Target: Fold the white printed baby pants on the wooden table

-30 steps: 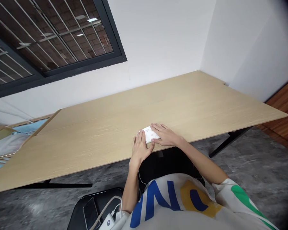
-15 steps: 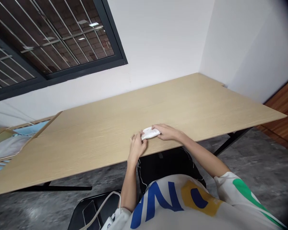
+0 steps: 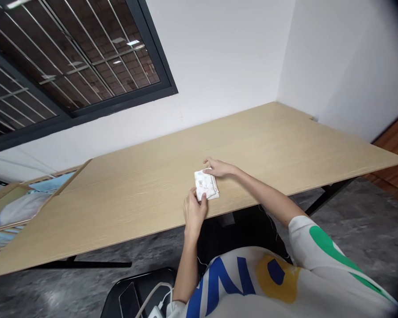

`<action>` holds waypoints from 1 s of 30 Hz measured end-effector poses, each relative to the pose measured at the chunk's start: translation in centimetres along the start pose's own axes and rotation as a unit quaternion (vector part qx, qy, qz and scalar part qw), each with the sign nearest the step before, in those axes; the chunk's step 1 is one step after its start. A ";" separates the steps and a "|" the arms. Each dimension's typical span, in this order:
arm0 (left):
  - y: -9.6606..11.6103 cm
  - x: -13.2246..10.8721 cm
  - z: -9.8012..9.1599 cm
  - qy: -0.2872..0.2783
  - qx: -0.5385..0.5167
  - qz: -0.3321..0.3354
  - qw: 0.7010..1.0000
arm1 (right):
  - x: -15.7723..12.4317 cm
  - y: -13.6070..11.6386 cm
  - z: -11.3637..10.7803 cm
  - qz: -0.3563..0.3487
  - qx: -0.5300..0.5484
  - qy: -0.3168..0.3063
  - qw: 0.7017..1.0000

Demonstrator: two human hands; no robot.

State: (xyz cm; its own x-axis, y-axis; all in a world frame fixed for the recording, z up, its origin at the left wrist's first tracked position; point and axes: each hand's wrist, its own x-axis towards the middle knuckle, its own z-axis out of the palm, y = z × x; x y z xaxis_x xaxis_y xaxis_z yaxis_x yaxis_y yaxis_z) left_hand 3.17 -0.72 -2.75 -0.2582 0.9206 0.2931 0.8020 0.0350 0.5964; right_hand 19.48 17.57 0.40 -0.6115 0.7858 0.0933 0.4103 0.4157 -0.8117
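Note:
A white cloth (image 3: 205,183) with a small faint print is folded into a layered square near the table's front edge. My left hand (image 3: 195,210) grips its lower left corner, thumb on top and fingers along the left side. At the upper edge of the cloth is my right hand (image 3: 217,168). Its thumb touches the cloth there, while the other fingers stretch out above it, apart from the thumb.
The pale wooden table (image 3: 146,185) runs along a white wall under a barred window (image 3: 86,53). At its left stands a box (image 3: 20,205) with blue and white cloths. Below, a black chair (image 3: 116,293) carries a phone (image 3: 129,300) and a white cable (image 3: 154,289).
The cloth went from a narrow bundle held between both hands to a flatter square on the table. My right hand moved up and left to its top edge and loosened its hold.

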 end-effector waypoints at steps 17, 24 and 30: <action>1.1 -2.4 3.2 -0.005 0.216 0.115 0.970 | -2.3 0.2 5.5 -0.233 -0.182 -0.147 0.944; 1.1 -2.6 2.8 -0.010 0.188 0.111 0.976 | -1.5 2.3 3.5 -0.172 -0.188 -0.071 0.964; 1.4 -2.8 2.7 -0.010 0.188 0.067 0.980 | -1.8 3.3 3.2 -0.127 -0.203 0.000 0.971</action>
State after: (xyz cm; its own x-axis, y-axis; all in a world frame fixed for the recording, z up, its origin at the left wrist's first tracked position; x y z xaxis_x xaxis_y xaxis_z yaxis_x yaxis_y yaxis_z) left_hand 6.52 -2.20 -4.74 -0.1287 0.9343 0.3323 0.9708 0.0503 0.2346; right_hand 19.78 16.08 -4.31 -0.7282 0.6341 0.2600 0.4789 0.7422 -0.4688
